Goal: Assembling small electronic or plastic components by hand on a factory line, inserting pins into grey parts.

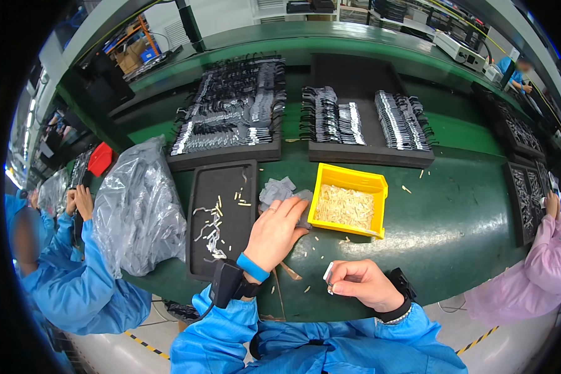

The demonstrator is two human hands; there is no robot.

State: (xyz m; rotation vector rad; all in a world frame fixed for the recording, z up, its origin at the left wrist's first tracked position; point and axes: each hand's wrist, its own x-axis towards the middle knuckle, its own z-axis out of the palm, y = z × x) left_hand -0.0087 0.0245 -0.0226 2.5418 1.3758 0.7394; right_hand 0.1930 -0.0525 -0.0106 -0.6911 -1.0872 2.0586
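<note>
My left hand (275, 232) lies with fingers stretched out, palm down, on a small pile of flat grey pieces (278, 190). Its fingers cover part of the pile. Near the front edge of the table, my right hand (366, 285) pinches a small flat piece (328, 274), whitish and silvery, between thumb and fingers. Just beyond, a yellow bin (380, 212) holds many small pale strips (343, 204). Left of my left hand is a black tray (196, 249) with bent thin silvery pieces (213, 234) and a few pale strips.
A big clear bag of grey pieces (140, 212) stands at the left. Two black trays at the back hold rows of metal parts (227, 112) (402, 121). Loose pale strips lie on the green table (461, 206). People in blue (75, 280) and pink (517, 287) sleeves work at either side.
</note>
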